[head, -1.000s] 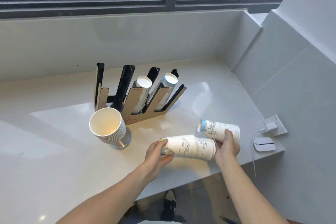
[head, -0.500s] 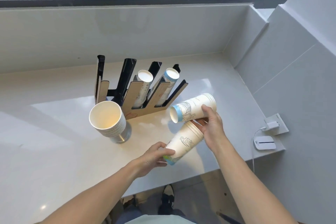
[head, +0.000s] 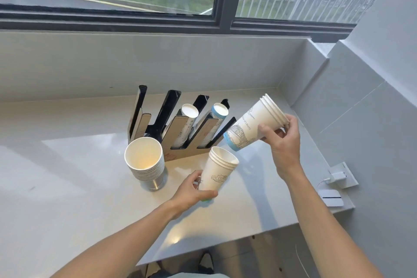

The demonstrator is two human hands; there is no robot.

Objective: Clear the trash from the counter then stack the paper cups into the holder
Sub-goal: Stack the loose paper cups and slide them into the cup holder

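My left hand (head: 194, 190) grips a short stack of white paper cups (head: 217, 170) near its base, mouth up and tilted slightly right. My right hand (head: 282, 140) holds a second stack of printed cups (head: 252, 123) higher up, tilted with its blue-banded base pointing down-left just above the first stack's mouth. The two stacks are apart. Behind them the slotted cup holder (head: 178, 126) stands on the white counter (head: 67, 176), with two cup columns lying in its right slots and its left slots bare.
A tall stack of plain cups (head: 144, 160) sits mouth-up on a metal base left of my left hand. A charger in a wall socket (head: 338, 175) and a small white device (head: 330, 197) are at the counter's right end. Walls close the right side.
My left hand has tipped its cup stack from lying to nearly upright. My right hand has lifted its stack and turned it base-down over the other one.
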